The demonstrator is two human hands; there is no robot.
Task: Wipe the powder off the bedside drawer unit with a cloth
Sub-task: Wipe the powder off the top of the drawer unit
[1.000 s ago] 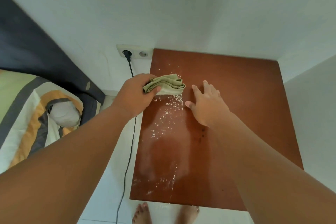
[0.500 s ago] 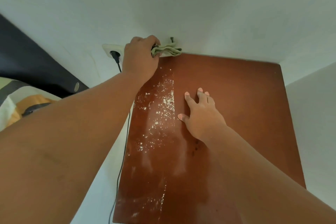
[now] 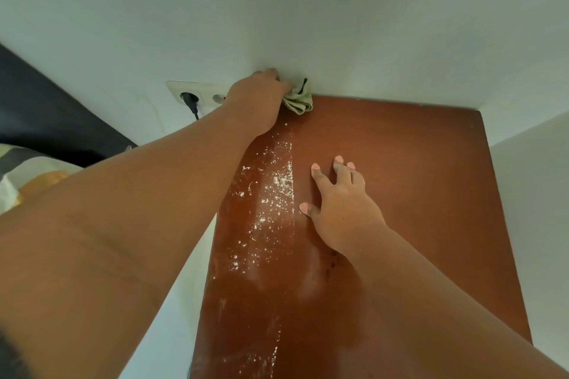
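Against the pale wall, the reddish-brown wooden bedside drawer unit (image 3: 400, 194) carries a streak of white powder (image 3: 271, 194) down its left side. Flat beside that streak rests the right hand (image 3: 338, 209), grip spread, probably steadying. At the far edge the left hand (image 3: 255, 101) bunches the crumpled pale-green cloth (image 3: 300, 98), grip pinching it, placed to sweep.

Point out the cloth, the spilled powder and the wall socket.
Bunched pale green cloth (image 3: 299, 99), head view, on its folds.
White powder (image 3: 278, 184), head view, densest patch on the brown top.
White wall socket (image 3: 197, 92), head view, faceplate beside the plug.
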